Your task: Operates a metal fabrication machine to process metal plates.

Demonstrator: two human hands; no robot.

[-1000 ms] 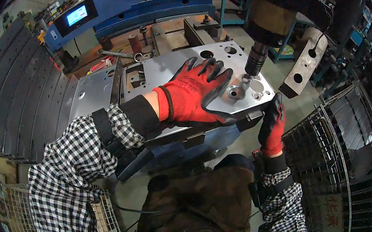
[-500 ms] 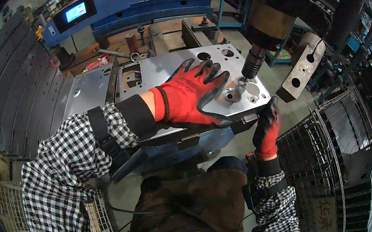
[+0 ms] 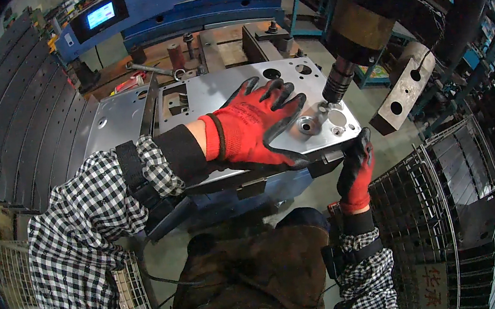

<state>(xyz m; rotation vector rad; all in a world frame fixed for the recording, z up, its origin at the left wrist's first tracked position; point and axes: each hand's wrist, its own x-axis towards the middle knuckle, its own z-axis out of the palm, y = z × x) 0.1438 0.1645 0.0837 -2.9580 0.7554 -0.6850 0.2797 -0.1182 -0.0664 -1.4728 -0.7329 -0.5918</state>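
Observation:
A flat grey metal plate (image 3: 208,92) with round and square cut-outs lies across a support in front of me. My left hand (image 3: 255,130), in a red glove with black fingertips, rests on top of it with fingers spread. At the plate's near right corner my right hand (image 3: 357,171), gloved alike, pinches the edge; its fingertips are partly hidden from view. Between my hands, a raised round collar (image 3: 305,125) surrounds a hole in the plate. The dark spindle tool (image 3: 338,83) comes down just behind that collar, close to the plate's right end.
Farther right hangs a metal block (image 3: 403,91) with holes. A wire basket (image 3: 417,207) stands at my right and another wire basket (image 3: 138,300) at my left. Dark slotted panels (image 3: 18,122) rise at the left. A wrench (image 3: 152,69) lies behind the plate, near a lit screen (image 3: 101,15).

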